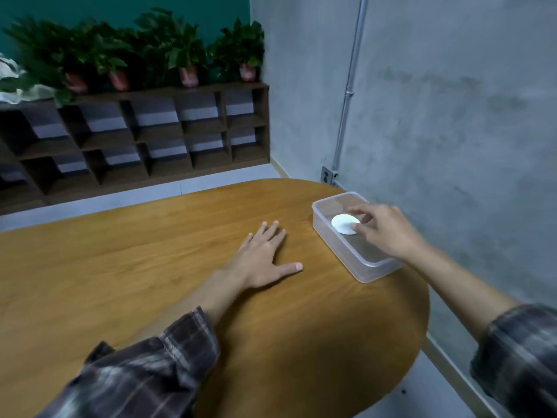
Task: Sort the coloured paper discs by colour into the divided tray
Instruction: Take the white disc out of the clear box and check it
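1. Right hand pinches the white disc by its edge inside the clear tray, centre right — thin paper may crease or slip.
2. Left hand lies flat, released, on the table; the unbraced tray could slide toward the edge.

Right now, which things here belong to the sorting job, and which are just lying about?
In the job: white disc; clear plastic box; right hand pinching the disc.
Idle or background: left hand flat on the table; potted plants; wooden shelf; wall socket.
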Demonstrator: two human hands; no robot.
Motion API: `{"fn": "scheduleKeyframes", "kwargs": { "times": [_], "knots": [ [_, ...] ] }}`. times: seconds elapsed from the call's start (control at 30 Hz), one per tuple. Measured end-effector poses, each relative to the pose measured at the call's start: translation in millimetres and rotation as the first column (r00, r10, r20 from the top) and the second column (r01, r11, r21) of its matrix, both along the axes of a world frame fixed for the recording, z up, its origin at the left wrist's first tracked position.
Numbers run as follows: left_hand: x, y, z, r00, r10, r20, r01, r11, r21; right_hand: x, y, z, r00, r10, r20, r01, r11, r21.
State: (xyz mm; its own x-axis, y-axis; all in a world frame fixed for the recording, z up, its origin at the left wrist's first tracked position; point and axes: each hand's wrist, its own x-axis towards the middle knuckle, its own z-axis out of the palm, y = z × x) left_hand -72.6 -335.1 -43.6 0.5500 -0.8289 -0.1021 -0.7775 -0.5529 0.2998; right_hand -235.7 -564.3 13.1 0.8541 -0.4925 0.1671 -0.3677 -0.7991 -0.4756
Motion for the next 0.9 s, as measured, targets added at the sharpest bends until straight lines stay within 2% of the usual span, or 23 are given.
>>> {"fn": "scheduleKeyframes", "kwargs": {
  "times": [0.37,0.73,0.9],
  "knots": [
    [11.2,-13.8,-3.9,0.994,0.034,-0.100,-0.029,0.999,0.044,33.8,-26.1,-25.9,0.963,-0.030,-0.268,0.017,0.999,-0.049],
    [9.7,-7.9,-12.7,0.992,0.027,-0.123,-0.030,0.999,-0.022,56.4,-31.4,-29.8,0.907,-0.115,-0.405,0.056,0.986,-0.154],
    [8.4,-6.0,-13.7,0.992,0.033,-0.125,-0.039,0.998,-0.046,54.7,-28.3,-24.4,0.912,-0.044,-0.408,-0.026,0.986,-0.166]
  ]
}}
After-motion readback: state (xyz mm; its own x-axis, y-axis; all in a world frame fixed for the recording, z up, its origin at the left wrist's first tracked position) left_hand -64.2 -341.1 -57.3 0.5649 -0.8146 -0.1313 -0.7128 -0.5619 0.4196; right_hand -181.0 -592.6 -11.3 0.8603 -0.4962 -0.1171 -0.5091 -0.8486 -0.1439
